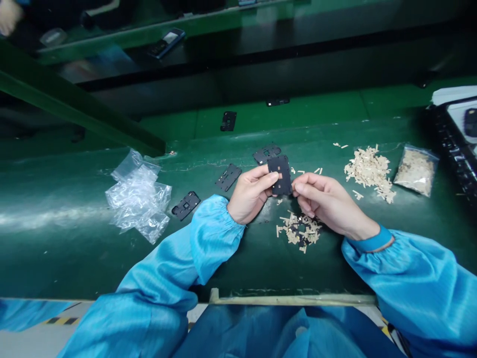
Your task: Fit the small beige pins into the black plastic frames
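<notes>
My left hand grips a flat black plastic phone part with small cutouts, thumb on its face. At its right edge, the thumb and index finger of my right hand are pinched together. Whatever may be between those fingertips is too small to tell. Below the hands lies a small heap of cream paper-like slips mixed with black bits. Similar black phone parts rest nearby: one just behind the held one, one to its left, and one farther left.
A pile of clear plastic bags sits on the left. To the right are a larger heap of cream slips, a filled zip bag and a black crate. A green beam slants across the back left. More black parts lie behind.
</notes>
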